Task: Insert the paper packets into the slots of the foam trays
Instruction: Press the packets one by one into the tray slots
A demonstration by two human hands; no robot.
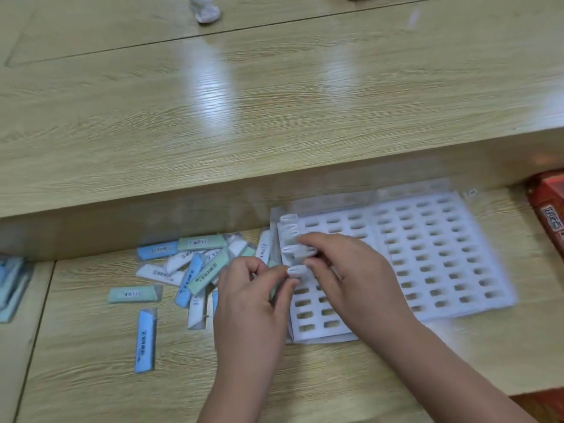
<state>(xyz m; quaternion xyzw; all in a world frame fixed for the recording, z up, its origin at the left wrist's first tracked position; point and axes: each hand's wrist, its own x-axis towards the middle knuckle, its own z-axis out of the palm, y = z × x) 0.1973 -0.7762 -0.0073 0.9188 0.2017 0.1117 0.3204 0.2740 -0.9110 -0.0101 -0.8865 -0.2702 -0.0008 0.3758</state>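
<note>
A white foam tray (427, 254) with several rows of oval slots lies on the lower wooden shelf. A few rolled white packets (288, 219) stand in the slots of its left column. My right hand (345, 276) rests over the tray's left part, its fingertips pinching a packet (297, 270) at a slot. My left hand (253, 294) is beside it at the tray's left edge, fingers curled, pinching the same packet. A loose pile of blue, green and white packets (195, 267) lies to the left. The picture is blurred.
A raised wooden tabletop (244, 117) runs behind the shelf, with a crumpled white thing (204, 9) at its far edge. A red box (549, 209) sits at the right. More packets (12, 285) lie at the far left edge. One blue packet (146, 340) lies apart.
</note>
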